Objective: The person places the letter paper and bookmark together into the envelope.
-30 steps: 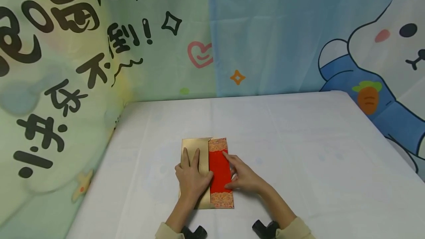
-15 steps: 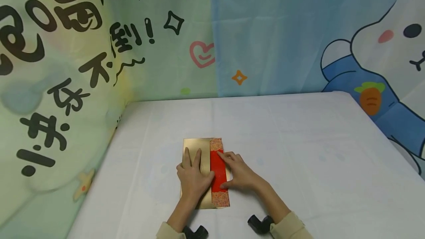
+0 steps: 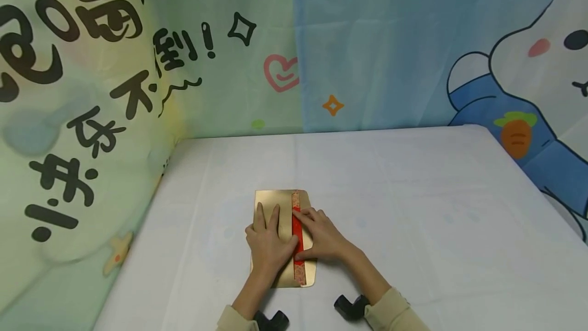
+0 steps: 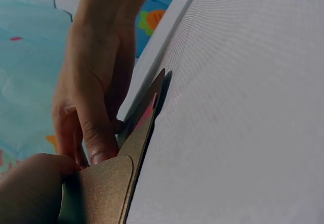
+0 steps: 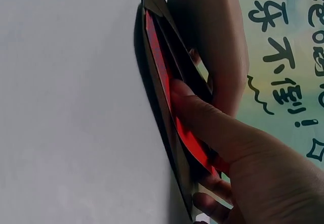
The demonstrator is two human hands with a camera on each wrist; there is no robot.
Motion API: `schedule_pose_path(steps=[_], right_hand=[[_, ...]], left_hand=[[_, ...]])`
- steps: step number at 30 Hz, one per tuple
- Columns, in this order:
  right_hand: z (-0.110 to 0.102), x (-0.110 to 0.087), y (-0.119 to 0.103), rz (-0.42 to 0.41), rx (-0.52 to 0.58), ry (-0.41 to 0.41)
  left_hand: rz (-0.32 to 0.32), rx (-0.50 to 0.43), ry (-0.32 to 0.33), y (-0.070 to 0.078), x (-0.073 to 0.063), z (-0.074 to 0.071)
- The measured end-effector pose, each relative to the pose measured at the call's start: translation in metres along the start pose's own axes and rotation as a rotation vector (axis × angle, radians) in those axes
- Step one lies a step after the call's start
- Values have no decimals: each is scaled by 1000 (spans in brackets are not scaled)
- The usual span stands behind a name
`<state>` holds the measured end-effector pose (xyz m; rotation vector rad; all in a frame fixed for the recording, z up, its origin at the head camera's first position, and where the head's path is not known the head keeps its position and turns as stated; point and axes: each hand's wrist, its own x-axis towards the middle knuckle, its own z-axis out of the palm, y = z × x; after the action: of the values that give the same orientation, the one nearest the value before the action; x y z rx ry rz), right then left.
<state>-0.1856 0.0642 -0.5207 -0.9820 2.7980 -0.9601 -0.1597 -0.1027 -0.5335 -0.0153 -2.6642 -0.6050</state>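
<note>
A gold envelope (image 3: pixel 277 197) lies on the white table in the head view. My left hand (image 3: pixel 268 246) rests flat on it, fingers spread, pressing down. A red card (image 3: pixel 297 226) with patterned gold ends sits partly inside the envelope, and only a narrow strip of it shows. My right hand (image 3: pixel 323 236) holds that strip at its right edge, index finger near the top and thumb lower down. In the right wrist view the thumb lies on the red card (image 5: pixel 159 57). A gold flap (image 3: pixel 309 276) extends beneath, to the right of the strip.
A white cloth (image 3: pixel 413 208) covers the table. Black wrist cameras sit at the left cuff (image 3: pixel 273 321) and the right cuff (image 3: pixel 351 308). A printed curtain (image 3: pixel 367 50) hangs behind and along the left side.
My right hand has moved left, sliding the red card deeper into the gold envelope, so its visible part has narrowed and the gold flap now shows. The left hand has stayed in place.
</note>
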Motion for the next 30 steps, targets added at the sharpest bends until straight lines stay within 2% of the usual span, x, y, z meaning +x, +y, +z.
schedule_pose_path(steps=[9, 15, 24, 30], right_hand=[[-9, -12, 6, 36, 21, 15], [-3, -16, 12, 19, 14, -14], [5, -11, 6, 3, -51, 45], [8, -5, 2, -12, -85, 48]], left_hand=[[7, -22, 30, 1, -1, 0], [10, -10, 20, 1, -1, -1], [26, 9, 39, 0, 1, 0], [10, 8, 10, 0, 1, 0]])
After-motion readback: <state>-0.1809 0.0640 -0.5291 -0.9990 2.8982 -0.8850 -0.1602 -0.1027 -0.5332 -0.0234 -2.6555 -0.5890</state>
